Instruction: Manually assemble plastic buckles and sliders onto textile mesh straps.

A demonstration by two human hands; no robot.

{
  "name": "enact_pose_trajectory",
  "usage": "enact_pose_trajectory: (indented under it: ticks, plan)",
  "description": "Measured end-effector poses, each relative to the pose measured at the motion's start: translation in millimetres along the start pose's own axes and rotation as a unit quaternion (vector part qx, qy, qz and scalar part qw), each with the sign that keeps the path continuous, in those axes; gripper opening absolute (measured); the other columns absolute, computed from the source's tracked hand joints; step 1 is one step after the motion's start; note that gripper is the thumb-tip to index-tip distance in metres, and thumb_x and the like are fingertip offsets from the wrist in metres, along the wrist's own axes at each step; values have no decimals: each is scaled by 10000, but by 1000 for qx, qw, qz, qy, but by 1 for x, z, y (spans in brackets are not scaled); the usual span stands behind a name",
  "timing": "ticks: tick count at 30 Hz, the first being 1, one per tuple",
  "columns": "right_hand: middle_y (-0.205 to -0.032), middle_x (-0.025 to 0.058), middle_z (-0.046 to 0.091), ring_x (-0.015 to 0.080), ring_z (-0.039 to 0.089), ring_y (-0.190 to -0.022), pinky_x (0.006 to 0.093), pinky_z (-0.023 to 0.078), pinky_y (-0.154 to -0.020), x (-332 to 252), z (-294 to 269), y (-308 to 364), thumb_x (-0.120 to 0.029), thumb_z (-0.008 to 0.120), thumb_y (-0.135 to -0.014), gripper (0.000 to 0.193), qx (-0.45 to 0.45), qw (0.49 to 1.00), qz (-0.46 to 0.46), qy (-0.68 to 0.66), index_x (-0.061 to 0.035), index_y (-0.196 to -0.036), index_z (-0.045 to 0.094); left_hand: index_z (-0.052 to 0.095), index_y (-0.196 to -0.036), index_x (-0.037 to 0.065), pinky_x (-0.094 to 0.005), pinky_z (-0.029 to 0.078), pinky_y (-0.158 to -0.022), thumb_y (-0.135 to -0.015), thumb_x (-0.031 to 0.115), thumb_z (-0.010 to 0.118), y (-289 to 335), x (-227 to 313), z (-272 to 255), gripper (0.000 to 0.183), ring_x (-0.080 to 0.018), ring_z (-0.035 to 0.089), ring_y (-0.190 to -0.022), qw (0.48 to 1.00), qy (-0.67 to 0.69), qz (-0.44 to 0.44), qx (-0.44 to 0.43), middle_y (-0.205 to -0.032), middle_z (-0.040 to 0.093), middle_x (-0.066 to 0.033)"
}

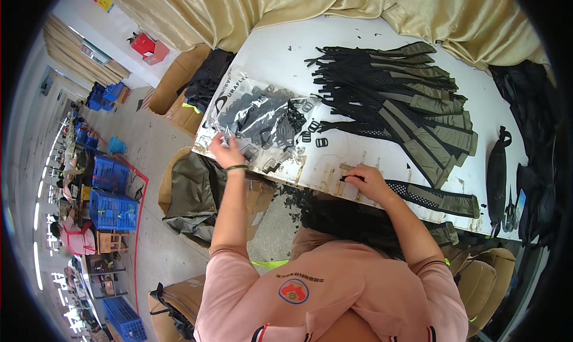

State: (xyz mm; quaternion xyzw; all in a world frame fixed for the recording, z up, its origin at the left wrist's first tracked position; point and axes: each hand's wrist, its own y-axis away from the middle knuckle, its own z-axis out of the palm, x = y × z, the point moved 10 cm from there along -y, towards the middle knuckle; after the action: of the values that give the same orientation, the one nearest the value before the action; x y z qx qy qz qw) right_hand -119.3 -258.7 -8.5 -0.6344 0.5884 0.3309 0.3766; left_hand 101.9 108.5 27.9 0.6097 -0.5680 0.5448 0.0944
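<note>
My left hand is at the table's left edge, its fingers closed on the near-left corner of a clear plastic bag. Black plastic strap buckles fill the bag, and several loose ones, such as this buckle, lie by its open right end. Near the front edge, my right hand pinches the narrow black end of a shoulder strap. That strap, black mesh with olive fabric, stretches to the right along the edge; my hand and forearm hide part of it. Beyond it a fanned pile of similar straps covers the table.
The white table has tape-worn front edges. On its right lie scissors and a black padded strap. A cardboard box with olive fabric stands below left. Gold curtains hang behind; blue crates stand farther left.
</note>
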Motion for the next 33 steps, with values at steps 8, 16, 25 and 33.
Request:
enact_pose_trajectory:
  ticks: [8,16,25,33]
  plan:
    - [-784,112,619,233,597,-713,319,468,-653,4,4,-15,-166,617,-790,151,17,996,58,-70,-36,-859,650,649,-951,51,-331,481,-670,-744,188,715,141,150,149,257,-257,591,-749,849,-25,215,-482,-837,591,-121]
    - [-695,38,586,97,533,-576,242,425,-517,23,8,-2,-114,633,-813,123,12,986,87,-139,3,-840,658,657,-831,27,-405,504,-755,-789,163,499,185,146,196,213,-300,639,-838,768,-259,330,-484,-903,640,-160]
    - [-688,-15,561,50,476,-535,189,390,-492,8,-9,-3,-71,595,-851,85,72,939,144,-303,0,-888,624,575,-870,68,-342,504,-642,-837,200,625,221,158,131,145,-206,646,-761,655,375,-342,-560,-837,636,-61]
    - [-732,-25,545,37,456,-580,179,358,-528,-44,-29,10,-44,579,-858,71,54,964,47,-255,-2,-904,613,585,-878,129,-247,430,-552,-852,272,618,284,179,127,150,-127,550,-611,461,527,-478,-530,-807,609,6]
